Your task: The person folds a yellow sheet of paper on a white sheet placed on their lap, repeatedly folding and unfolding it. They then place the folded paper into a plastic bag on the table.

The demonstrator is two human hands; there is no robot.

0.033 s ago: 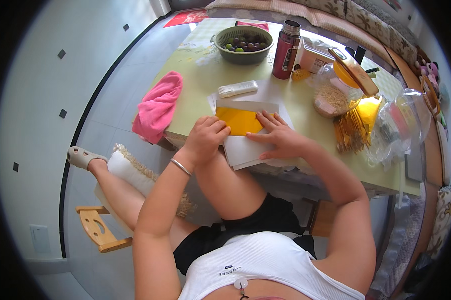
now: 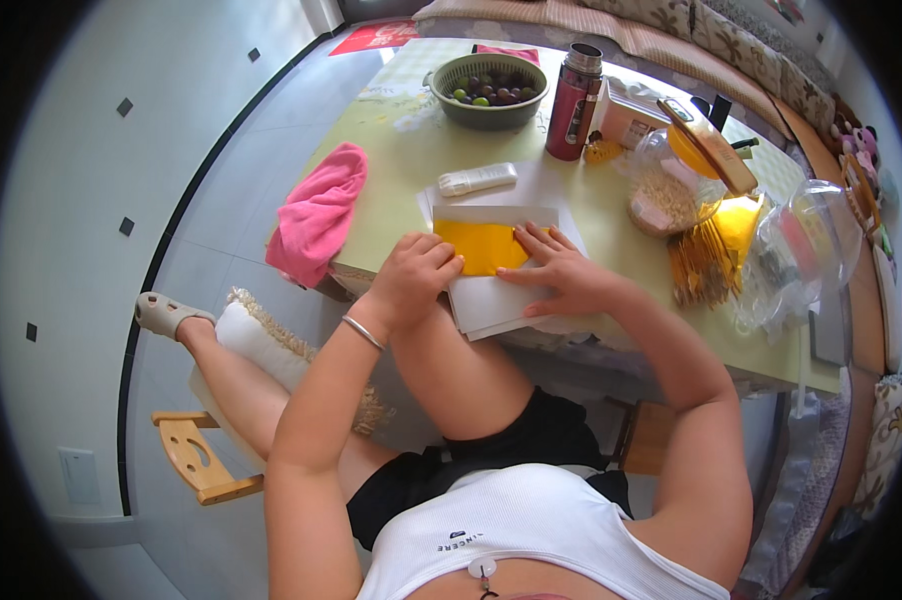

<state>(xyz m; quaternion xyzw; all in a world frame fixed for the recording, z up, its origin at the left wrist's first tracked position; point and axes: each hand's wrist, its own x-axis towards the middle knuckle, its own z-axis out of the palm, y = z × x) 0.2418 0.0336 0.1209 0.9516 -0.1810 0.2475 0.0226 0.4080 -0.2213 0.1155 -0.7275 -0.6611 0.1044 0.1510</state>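
Observation:
A shiny gold paper sheet lies on white paper sheets near the table's front edge. At its left end my left hand, with a silver bangle on the wrist, has its fingers curled together and its fingertips gripping the edge. Over the right end my right hand lies with fingers spread, pressing the paper down; that end is partly hidden under it. Just beyond the sheets rests a small white packet.
A pink cloth lies at the table's left edge. Farther back stand a basket of grapes and a dark red thermos. To the right are a clear jar, a stack of gold folded pieces and a clear plastic bag.
The gold paper's outline and shine differ slightly, its lower right side looking straighter. Both hands have barely moved.

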